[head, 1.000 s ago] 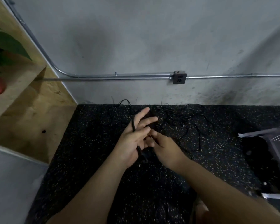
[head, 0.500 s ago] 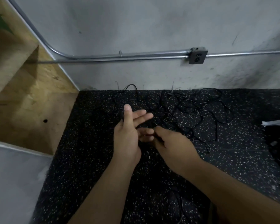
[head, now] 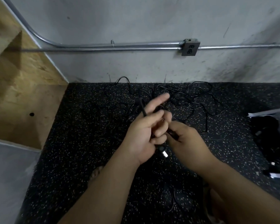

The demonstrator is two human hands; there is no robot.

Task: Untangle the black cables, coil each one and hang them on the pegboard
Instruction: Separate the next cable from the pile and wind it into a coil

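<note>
Hands met mid-scene: the left hand [head: 145,131], fingers flat 0.5 s earlier, had curled round 1 black cable [head: 143,109]; the right hand [head: 187,141] pinched it alongside. Coiling looked begun, while the tangle [head: 181,101] lay farther off by the wall [head: 152,21].

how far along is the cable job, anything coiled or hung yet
Early. Nothing looks coiled or hung. In hand: the left hand and right hand hold one black cable, its plug dangling. Left: the tangle on the floor, then coiling and hanging each cable.
</note>
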